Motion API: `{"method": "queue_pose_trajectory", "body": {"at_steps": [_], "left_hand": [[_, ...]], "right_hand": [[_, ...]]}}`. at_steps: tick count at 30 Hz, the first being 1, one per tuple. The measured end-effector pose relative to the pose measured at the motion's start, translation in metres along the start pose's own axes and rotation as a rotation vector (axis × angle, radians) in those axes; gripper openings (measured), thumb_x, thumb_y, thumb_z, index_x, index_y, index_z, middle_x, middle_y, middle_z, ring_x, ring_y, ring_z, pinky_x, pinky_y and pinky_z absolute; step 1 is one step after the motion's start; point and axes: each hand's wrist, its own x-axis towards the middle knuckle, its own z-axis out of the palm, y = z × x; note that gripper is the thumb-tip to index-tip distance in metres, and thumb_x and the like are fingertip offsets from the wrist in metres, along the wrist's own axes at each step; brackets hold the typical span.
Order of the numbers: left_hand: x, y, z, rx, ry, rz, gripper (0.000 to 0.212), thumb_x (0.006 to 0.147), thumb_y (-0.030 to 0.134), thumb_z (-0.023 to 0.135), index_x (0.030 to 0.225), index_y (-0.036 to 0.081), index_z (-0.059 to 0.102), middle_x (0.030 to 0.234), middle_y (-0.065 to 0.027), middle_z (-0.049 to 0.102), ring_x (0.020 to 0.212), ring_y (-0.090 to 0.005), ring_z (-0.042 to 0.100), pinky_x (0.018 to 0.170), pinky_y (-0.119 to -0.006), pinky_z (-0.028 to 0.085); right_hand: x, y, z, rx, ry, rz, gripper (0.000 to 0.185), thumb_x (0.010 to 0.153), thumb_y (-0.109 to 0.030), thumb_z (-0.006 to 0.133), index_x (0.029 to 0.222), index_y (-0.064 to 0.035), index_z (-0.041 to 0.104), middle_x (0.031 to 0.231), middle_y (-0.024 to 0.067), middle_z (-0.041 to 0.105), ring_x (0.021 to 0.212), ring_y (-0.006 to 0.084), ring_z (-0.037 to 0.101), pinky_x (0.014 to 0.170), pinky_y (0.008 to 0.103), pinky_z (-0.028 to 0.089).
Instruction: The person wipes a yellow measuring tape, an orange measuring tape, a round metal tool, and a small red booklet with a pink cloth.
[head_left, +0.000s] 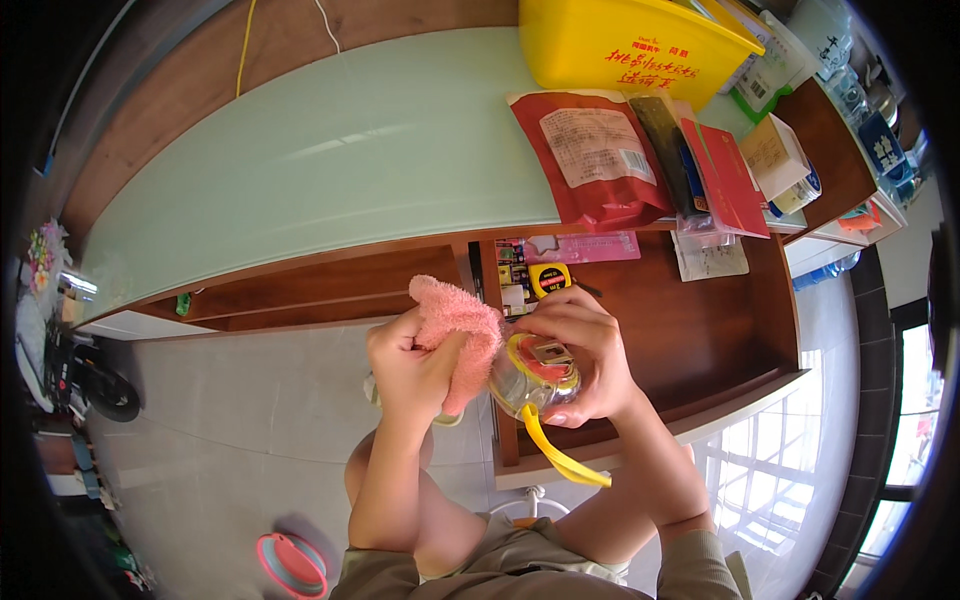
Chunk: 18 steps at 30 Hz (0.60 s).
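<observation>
My left hand (409, 367) grips a fluffy pink cloth (469, 337) bunched up against the side of a transparent plastic container (517, 386). Fingers and thumb of my right hand (592, 349) hold that container tilted from its right side. Its end shows a yellow ring with red inside, and a yellow strap (555, 450) dangles from it. Both hands are over the left part of a pulled-out wooden drawer (697, 322). Inside the drawer, just beyond my right hand, lie a yellow tape measure (550, 279), a pink package (592, 246) and several small items, partly hidden.
On the glass-topped cabinet (337, 142) are a yellow tub (592, 45), a red pouch (600, 157), a red envelope (724, 176) and a small box (772, 154). A pale sachet (712, 259) is at the drawer's back. A pink-and-grey basin (292, 566) rests on the floor, lower left.
</observation>
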Motion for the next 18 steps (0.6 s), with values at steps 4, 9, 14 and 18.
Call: {"method": "queue_pose_trajectory", "body": {"at_steps": [4,9,14,18], "left_hand": [[0.002,-0.003,0.000,0.033,-0.003,0.095,0.014,0.072,-0.006,0.064,0.083,-0.001,0.068,0.067,-0.0028,0.065,0.061,-0.0038,0.054,0.054,-0.021,0.044],[0.002,0.001,0.001,-0.002,-0.087,-0.022,0.015,0.073,-0.007,0.058,0.085,-0.002,0.065,0.062,0.0005,0.057,0.059,-0.0024,0.046,0.052,-0.019,0.038],[0.003,-0.005,0.003,-0.057,-0.135,0.048,0.021,0.073,-0.008,0.051,0.089,-0.003,0.064,0.061,0.0018,0.052,0.058,-0.0024,0.042,0.051,-0.019,0.035],[0.004,-0.004,0.001,-0.016,-0.216,0.069,0.025,0.072,-0.009,0.048,0.090,-0.003,0.063,0.062,0.0026,0.052,0.058,-0.0023,0.042,0.051,-0.019,0.035]], "right_hand": [[-0.001,-0.005,-0.002,-0.039,0.017,0.011,0.073,0.045,-0.048,0.080,0.097,0.0012,0.066,0.087,0.0118,0.064,0.089,0.0293,0.054,0.084,0.0393,0.043],[0.000,-0.007,-0.002,-0.100,0.109,-0.010,0.072,0.044,-0.048,0.080,0.095,0.0008,0.067,0.086,0.0119,0.065,0.087,0.0294,0.056,0.083,0.0389,0.045],[0.002,-0.013,0.000,-0.250,0.248,-0.065,0.071,0.041,-0.049,0.080,0.092,-0.0002,0.068,0.083,0.0111,0.065,0.082,0.0295,0.058,0.078,0.0391,0.049],[0.001,-0.015,-0.002,-0.314,0.267,-0.073,0.071,0.040,-0.049,0.081,0.090,-0.0014,0.068,0.083,0.0098,0.066,0.082,0.0295,0.059,0.076,0.0391,0.050]]}}
